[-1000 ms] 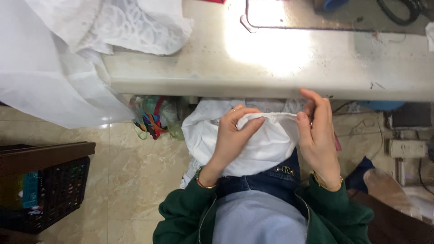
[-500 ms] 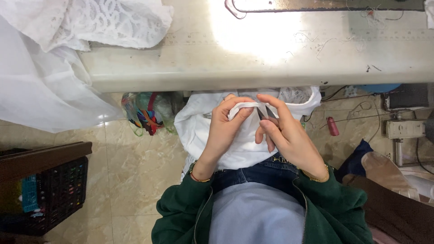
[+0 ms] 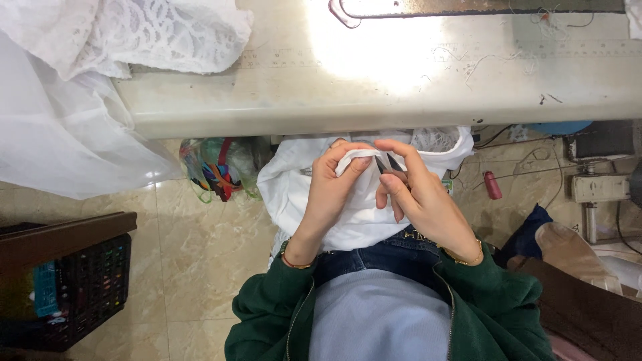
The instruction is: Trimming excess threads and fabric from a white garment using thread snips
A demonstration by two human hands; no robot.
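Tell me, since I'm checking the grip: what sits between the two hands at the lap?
In the head view, a folded edge of the white cloth bridges the left hand and right hand, beside a small dark tool, likely snips, in the right hand.

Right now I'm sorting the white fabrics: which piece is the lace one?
The lace fabric heaped on the table's left end; its openwork pattern differs from the plain white cloth held in both hands on the lap.
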